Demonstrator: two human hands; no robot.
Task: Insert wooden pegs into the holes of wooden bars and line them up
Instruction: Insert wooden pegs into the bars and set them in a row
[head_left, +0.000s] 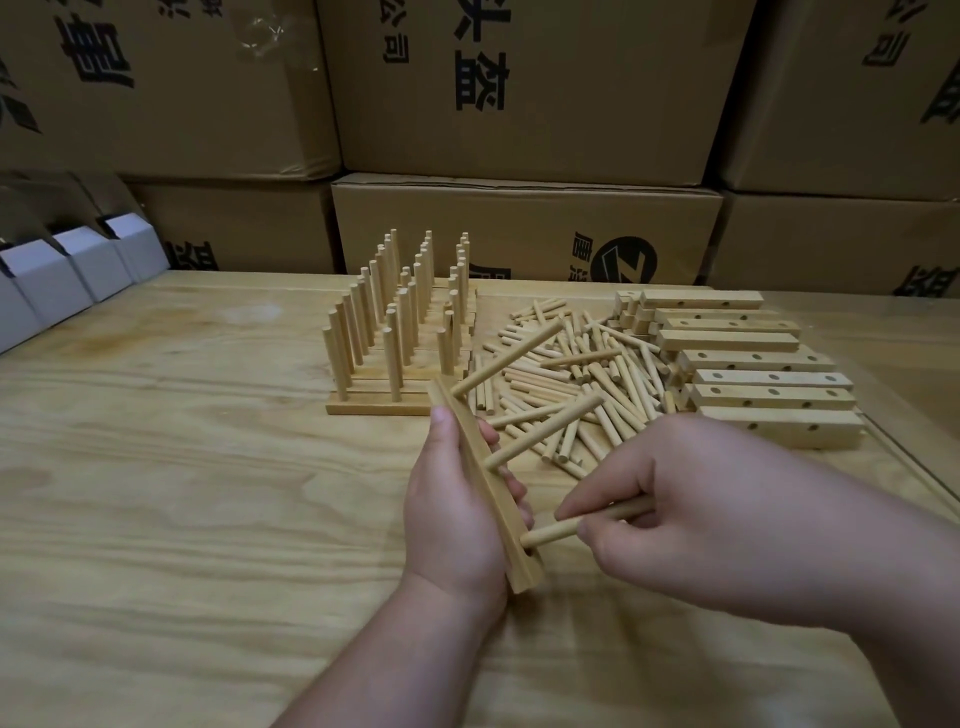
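Peg (566, 527) tip hidden in bar (483, 488); both hands' fingers (576, 506) pinching.

Two bare forearms; left hand (457, 499), right hand (691, 514) ungloved, no sleeves.

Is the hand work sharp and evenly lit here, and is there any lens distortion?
Head view: left hand, right hand, held bar and peg are sharp under soft, even light with faint shadows; wide-angle bending curves the table edge and cartons; corners darken.
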